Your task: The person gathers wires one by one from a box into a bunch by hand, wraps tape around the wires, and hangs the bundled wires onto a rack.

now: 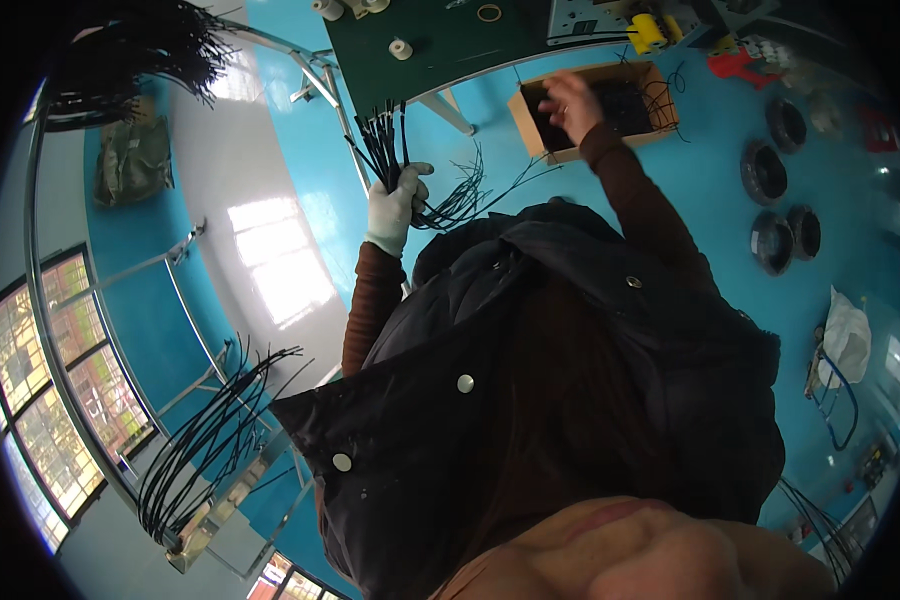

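Note:
My left hand (394, 208), in a whitish glove, is closed around a bundle of black cables (378, 150). Their thicker ends stick up above the fist, while thin loose strands trail out to the right of it. Over a cardboard box (563, 155) my bare right hand (572, 104) hovers with its fingers apart, and I see nothing in it. Dark cables (625, 108) lie inside the box, and a few thin ones curl over its right side. Part of the box's inside is hidden behind the right hand.
Beyond the box stands a green-topped table (430, 48) with a small white spool (400, 49) and a machine with a yellow part (654, 34). More black cables (210, 430) hang on a metal rack at left. Black coils (764, 171) lie on the blue floor at right.

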Motion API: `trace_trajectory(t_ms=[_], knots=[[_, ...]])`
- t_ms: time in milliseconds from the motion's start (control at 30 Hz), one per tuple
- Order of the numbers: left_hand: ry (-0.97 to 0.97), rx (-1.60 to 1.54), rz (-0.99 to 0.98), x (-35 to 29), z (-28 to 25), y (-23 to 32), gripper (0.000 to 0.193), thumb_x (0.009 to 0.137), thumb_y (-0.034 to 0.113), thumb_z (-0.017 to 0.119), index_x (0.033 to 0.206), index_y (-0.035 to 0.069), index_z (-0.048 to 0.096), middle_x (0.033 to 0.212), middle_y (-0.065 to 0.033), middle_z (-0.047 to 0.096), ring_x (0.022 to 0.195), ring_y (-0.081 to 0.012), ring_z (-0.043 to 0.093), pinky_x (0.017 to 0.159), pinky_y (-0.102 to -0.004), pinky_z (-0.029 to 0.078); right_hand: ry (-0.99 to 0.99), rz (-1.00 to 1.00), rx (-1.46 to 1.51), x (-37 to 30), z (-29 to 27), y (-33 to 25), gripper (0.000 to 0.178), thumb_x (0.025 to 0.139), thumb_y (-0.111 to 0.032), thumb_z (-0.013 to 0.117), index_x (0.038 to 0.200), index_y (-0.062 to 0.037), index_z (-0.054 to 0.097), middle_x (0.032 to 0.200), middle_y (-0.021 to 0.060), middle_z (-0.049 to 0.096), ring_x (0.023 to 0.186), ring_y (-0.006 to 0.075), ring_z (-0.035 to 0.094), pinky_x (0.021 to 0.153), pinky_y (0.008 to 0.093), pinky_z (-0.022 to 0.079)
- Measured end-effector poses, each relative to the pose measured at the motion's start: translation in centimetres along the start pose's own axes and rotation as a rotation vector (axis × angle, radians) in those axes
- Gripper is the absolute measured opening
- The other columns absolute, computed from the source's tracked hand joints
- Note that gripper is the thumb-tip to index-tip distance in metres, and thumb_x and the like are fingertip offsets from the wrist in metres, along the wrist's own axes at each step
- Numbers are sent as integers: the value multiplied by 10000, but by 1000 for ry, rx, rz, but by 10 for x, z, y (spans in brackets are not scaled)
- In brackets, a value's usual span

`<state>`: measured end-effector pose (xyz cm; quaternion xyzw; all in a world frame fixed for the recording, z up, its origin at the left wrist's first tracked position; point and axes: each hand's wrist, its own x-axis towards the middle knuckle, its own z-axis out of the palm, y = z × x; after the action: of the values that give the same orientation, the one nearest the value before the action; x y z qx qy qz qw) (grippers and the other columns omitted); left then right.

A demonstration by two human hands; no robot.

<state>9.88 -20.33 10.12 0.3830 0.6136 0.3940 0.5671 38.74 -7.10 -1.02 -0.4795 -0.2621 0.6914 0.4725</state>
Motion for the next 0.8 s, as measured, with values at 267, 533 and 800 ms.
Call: trace_trajectory(t_ms=[267,533,800], knots=[[49,-16,-43,-11,-4,-17,269,894,226,500,898,-6,637,602,5,497,500,-63,423,478,-209,353,-143,-228,284,39,-4,-38,425,855,-197,574,1247,-101,444,1161,81,548,825,181,568,619,295,419],[79,44,-135,-15,-3,-18,260,878,217,498,884,-1,639,597,0,497,492,-72,431,476,-218,362,-144,-179,371,42,15,-33,245,910,-306,524,1022,-96,580,1001,69,634,793,157,574,646,291,421],[41,20,-135,-14,0,-13,263,885,221,500,882,-3,636,590,2,487,488,-66,417,465,-215,342,23,-152,65,26,29,-15,301,920,-329,498,1004,-50,578,927,84,648,741,149,607,604,256,480]])
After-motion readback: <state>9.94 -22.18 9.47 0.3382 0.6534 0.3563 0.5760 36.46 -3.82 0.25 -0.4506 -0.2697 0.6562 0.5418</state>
